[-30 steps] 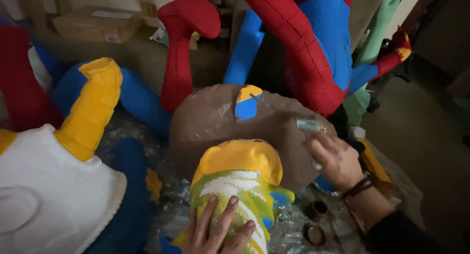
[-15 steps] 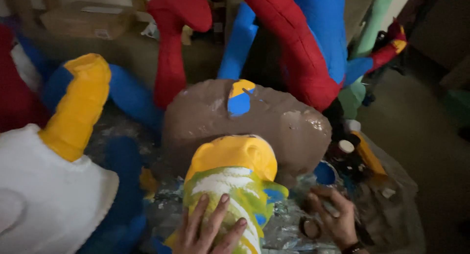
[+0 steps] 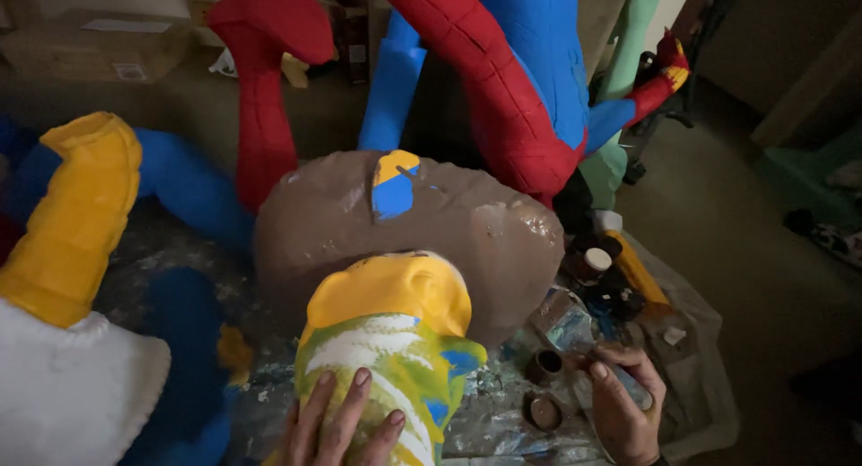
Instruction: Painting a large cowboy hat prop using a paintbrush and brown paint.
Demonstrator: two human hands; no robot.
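Observation:
My left hand (image 3: 344, 423) lies flat on a painted figure (image 3: 388, 351) with a yellow top and green, white and blue stripes, at the bottom centre. Behind it stands a big brown shape (image 3: 467, 237) with a small blue and yellow patch (image 3: 393, 186). My right hand (image 3: 621, 401) is low at the right, closed around a paint-smeared brush or tool (image 3: 575, 327) whose tip hangs over two small open paint pots (image 3: 543, 387).
Small paint bottles (image 3: 603, 267) stand on a stained plastic sheet (image 3: 691, 358) at the right. A large red and blue figure (image 3: 516, 80) rises behind. A white and yellow figure (image 3: 67, 313) fills the left. Cardboard boxes (image 3: 94, 44) sit at the back left.
My right hand came down from the brown shape's right side to the paint pots on the sheet. The left hand stayed on the striped figure. The view shifted slightly.

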